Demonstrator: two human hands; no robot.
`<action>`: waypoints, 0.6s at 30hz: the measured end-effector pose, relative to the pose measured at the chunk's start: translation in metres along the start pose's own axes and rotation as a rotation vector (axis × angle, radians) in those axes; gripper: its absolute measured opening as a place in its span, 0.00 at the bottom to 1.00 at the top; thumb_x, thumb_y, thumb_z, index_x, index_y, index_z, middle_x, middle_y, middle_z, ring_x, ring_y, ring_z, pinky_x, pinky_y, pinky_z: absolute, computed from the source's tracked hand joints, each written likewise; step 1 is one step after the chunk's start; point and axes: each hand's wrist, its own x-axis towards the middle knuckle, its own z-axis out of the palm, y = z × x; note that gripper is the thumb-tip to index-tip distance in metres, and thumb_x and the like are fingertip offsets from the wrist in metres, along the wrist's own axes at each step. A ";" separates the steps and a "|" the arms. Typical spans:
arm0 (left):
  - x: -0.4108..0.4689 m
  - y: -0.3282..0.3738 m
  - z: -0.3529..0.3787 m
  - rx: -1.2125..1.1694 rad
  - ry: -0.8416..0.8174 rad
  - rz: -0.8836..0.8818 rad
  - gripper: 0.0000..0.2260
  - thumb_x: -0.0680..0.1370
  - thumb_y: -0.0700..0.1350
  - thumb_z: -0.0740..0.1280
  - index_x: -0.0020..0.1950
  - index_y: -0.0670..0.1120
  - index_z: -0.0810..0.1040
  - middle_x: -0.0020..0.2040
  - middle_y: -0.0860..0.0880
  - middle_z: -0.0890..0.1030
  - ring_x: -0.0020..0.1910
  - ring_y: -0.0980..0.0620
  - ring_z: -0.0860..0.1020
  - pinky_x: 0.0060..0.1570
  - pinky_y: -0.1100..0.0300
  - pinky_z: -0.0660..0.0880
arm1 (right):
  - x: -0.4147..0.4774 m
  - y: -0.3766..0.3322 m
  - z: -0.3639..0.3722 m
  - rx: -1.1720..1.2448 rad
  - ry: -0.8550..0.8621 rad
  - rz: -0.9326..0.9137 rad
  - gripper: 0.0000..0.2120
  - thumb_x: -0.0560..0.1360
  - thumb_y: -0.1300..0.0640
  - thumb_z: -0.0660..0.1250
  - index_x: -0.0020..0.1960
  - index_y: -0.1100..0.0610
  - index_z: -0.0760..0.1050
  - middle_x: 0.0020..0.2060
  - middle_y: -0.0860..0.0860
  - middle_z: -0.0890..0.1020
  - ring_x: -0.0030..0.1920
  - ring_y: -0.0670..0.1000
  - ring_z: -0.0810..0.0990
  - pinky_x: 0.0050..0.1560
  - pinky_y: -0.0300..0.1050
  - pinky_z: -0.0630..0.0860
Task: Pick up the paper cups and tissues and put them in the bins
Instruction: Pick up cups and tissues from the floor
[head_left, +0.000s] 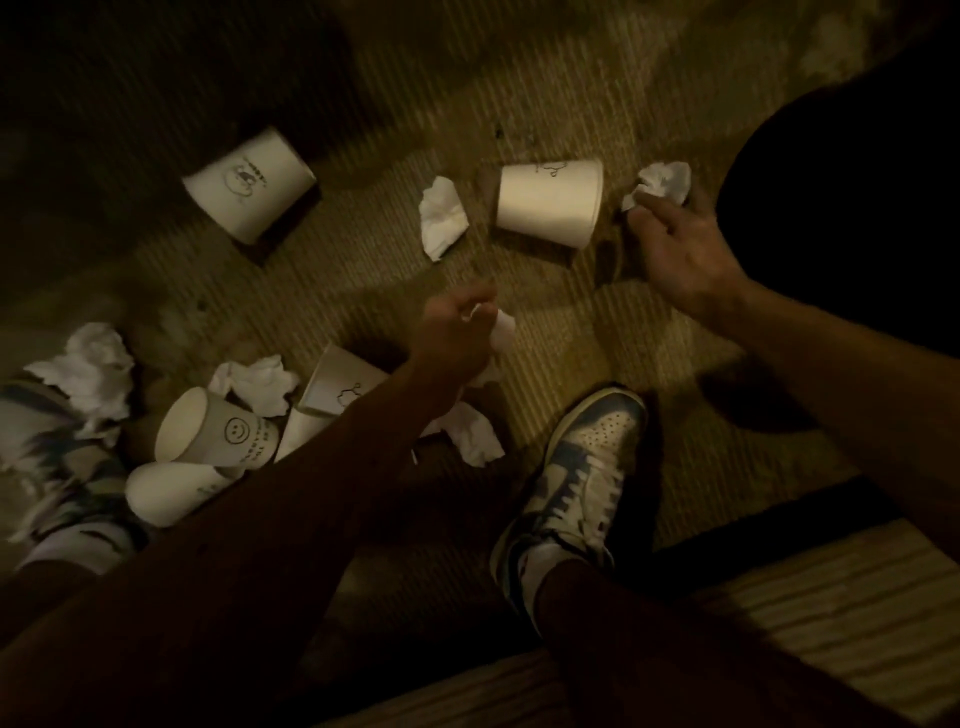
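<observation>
Far left: blurry left shoe (57, 467) on the ribbed floor (363, 130), far-left tissue (93, 374) crumpled right at its toe
Cup pile: smiley cup (218, 428) on its side, plain cup (166, 491) lying just below and touching it
Upper left: logo cup (249, 184) tipped over, well apart from the pile
Next to the pile: pile tissue (260, 384) wadded up between the smiley cup and the half-hidden cup (343, 384) behind the forearm
Under the forearm: low tissue (475, 434) flat on the floor
Middle: loose tissue (441, 215) just left of the centre cup (548, 202), which lies on its side
Left hand (452, 338): grip clamped on the held tissue (503, 330), up off the floor
Bottom middle: right shoe (576, 467), planted
Right hand (685, 244): grip pinching the near edge of the right tissue (665, 182), just right of the centre cup
Far right: dark round shape (857, 208), too dark to make out
</observation>
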 end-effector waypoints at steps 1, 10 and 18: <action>-0.002 -0.001 -0.005 -0.006 -0.004 0.009 0.14 0.82 0.36 0.61 0.67 0.38 0.76 0.51 0.51 0.77 0.31 0.65 0.78 0.28 0.75 0.71 | 0.003 -0.003 -0.001 0.003 -0.011 -0.007 0.21 0.84 0.47 0.53 0.73 0.54 0.70 0.77 0.54 0.60 0.74 0.56 0.63 0.75 0.48 0.58; 0.002 0.026 -0.027 0.007 0.077 0.130 0.11 0.83 0.42 0.62 0.59 0.37 0.79 0.44 0.51 0.78 0.39 0.64 0.75 0.37 0.77 0.70 | -0.003 -0.044 -0.009 0.546 -0.012 0.286 0.29 0.81 0.36 0.52 0.71 0.56 0.70 0.63 0.52 0.78 0.58 0.50 0.78 0.51 0.46 0.77; 0.026 0.063 -0.018 0.052 0.028 0.190 0.12 0.84 0.48 0.60 0.59 0.44 0.79 0.49 0.52 0.79 0.48 0.56 0.79 0.47 0.61 0.77 | 0.003 -0.075 0.010 0.438 0.047 0.180 0.20 0.75 0.57 0.71 0.65 0.61 0.74 0.57 0.53 0.80 0.47 0.45 0.79 0.42 0.36 0.80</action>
